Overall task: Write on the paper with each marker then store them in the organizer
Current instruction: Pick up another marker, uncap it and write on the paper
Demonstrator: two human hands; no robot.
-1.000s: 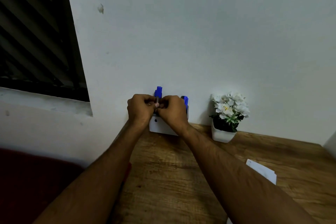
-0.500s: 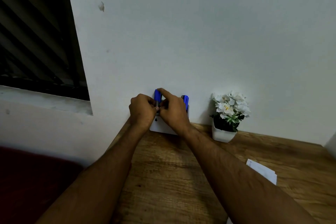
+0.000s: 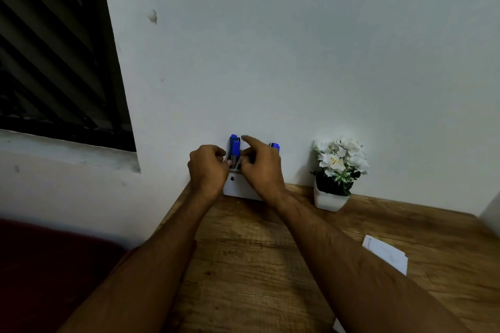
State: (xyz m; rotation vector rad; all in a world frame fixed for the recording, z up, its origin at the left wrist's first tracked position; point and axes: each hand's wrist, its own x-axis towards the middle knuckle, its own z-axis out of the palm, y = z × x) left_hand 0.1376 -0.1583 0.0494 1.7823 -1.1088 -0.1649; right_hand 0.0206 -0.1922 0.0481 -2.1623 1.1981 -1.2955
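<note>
A white organizer (image 3: pixel 234 189) stands at the back of the wooden desk (image 3: pixel 251 265), against the wall. Blue-capped markers stand upright in it: two close together on its left side (image 3: pixel 235 146) and one on its right (image 3: pixel 275 146). My left hand (image 3: pixel 207 172) and my right hand (image 3: pixel 261 170) meet over the organizer's left side. Both pinch the barrel of the front left marker just above the rim. My right index finger sticks up, off the marker. A white paper (image 3: pixel 385 253) lies on the desk to the right, away from both hands.
A small white pot of white flowers (image 3: pixel 336 170) stands against the wall right of the organizer. A dark window (image 3: pixel 54 48) with a sill is at the left. A dark red surface (image 3: pixel 48 265) lies beyond the desk's left edge.
The marker between my hands has gone lower into the organizer's left side. My right index finger has lifted off the cap and points upward; both hands stay at the organizer.
</note>
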